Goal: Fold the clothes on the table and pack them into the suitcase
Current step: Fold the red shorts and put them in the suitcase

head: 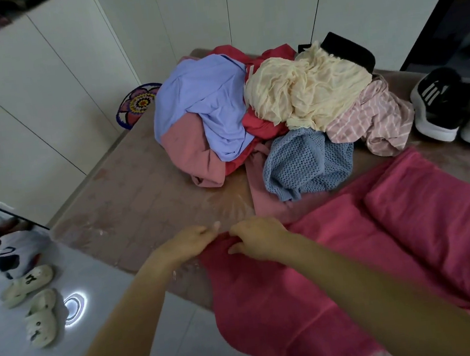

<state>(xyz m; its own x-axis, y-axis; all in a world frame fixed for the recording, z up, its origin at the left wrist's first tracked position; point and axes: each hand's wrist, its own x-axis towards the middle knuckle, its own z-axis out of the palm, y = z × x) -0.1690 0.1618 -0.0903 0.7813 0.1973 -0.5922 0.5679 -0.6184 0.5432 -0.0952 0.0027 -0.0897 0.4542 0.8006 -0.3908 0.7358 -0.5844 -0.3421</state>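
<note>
Left hand [191, 241] and right hand [258, 241], side by side, each pinch one edge of the magenta garment [355, 251], which spreads rightward and back toward the person, with the clothes pile [264, 109] just beyond them.

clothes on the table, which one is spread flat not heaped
The deep pink woven garment at the near edge, gripped by the left hand and right hand; the rest sit crumpled in a pile behind.
</note>
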